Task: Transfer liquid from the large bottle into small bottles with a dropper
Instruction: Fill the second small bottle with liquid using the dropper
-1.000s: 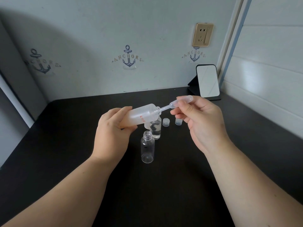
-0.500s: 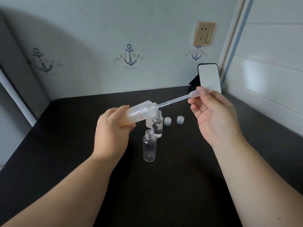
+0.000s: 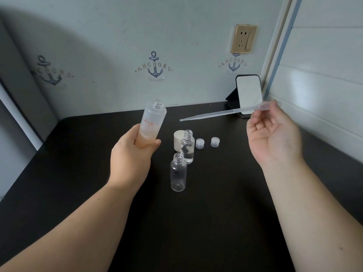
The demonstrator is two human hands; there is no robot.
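On wall — "ANCHORS" print [image 3: 153,66], left hand [image 3: 131,156] gripping large bottle [image 3: 151,123], red label unreadable

Black table [image 3: 216,222]: bottles [image 3: 178,174], caps [image 3: 200,143].

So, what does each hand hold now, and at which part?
The left hand grips the large bottle around its lower body. The right hand pinches the dropper at its bulb end.

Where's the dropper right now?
Head view, right side: the dropper is pinched by the right hand, above the small caps, tip pointing left.
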